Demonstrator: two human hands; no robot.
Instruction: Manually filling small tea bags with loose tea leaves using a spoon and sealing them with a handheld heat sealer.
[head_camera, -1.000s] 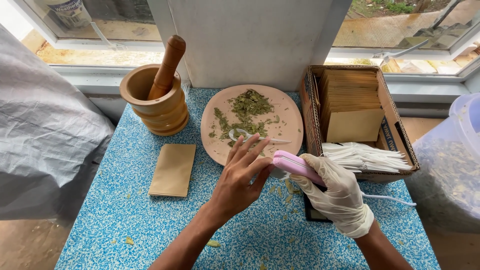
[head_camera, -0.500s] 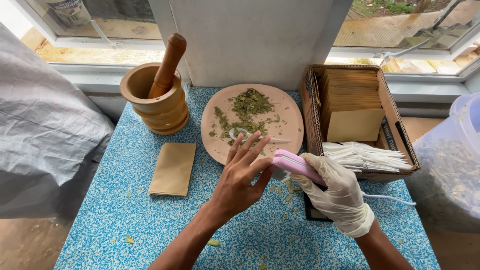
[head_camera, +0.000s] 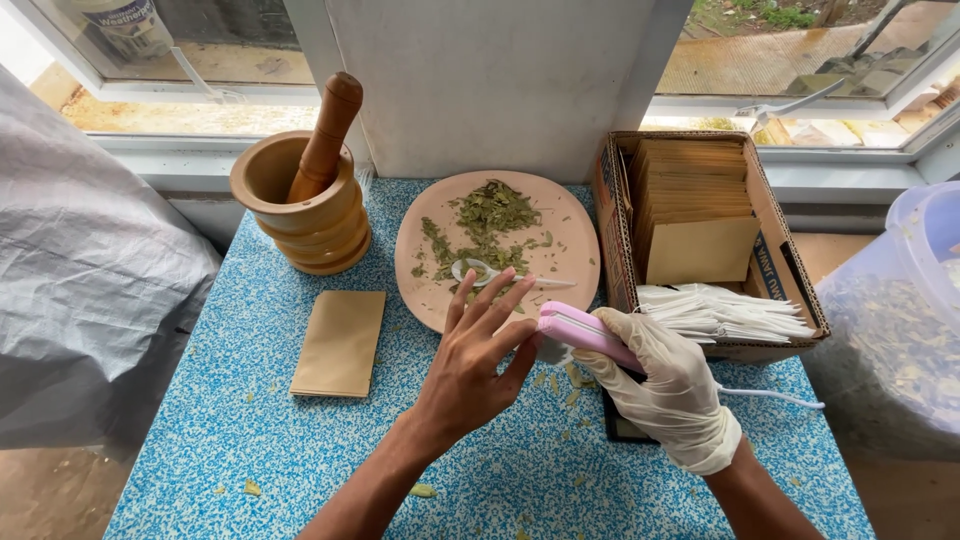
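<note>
Pink sealer clamped at the plate's near edge

Pink handheld sealer (head_camera: 585, 335), a slim plastic bar with a white cord trailing off to the right, sits low over the blue speckled desk (head_camera: 200, 450), just in front of the round terracotta plate (head_camera: 570, 240).

Starting at the left: a grey plastic sheet (head_camera: 90, 290) hangs beside the desk. Next come a turned wooden mortar (head_camera: 310, 225) with its wooden pestle (head_camera: 325, 135) leaning inside, and, nearer the camera, a flat brown paper sachet (head_camera: 340, 343) lying alone.

The bare left hand (head_camera: 475, 365) is spread flat, fingers fanned and gripping nothing, its fingertips at the sealer's front end where whatever is being pressed is hidden from view. The plate behind it carries crushed green dried leaves (head_camera: 490, 215) and a small white spoon (head_camera: 478, 270).

The right hand (head_camera: 665, 385), in a pale thin glove, is wrapped closed around the sealer's back half, squeezing it. Judging from this, a good seal would want even pressure along the bar, the left fingers steadying the piece flat and kept off the hot tip, and loose crumbs kept out of the seam.

Further right, a brown cardboard box (head_camera: 775, 235) holds a stack of brown sachets (head_camera: 695, 200) and a sheaf of white paper bags (head_camera: 725, 312). A clear plastic tub (head_camera: 900, 340) of dried leaf stands at the far right.
</note>
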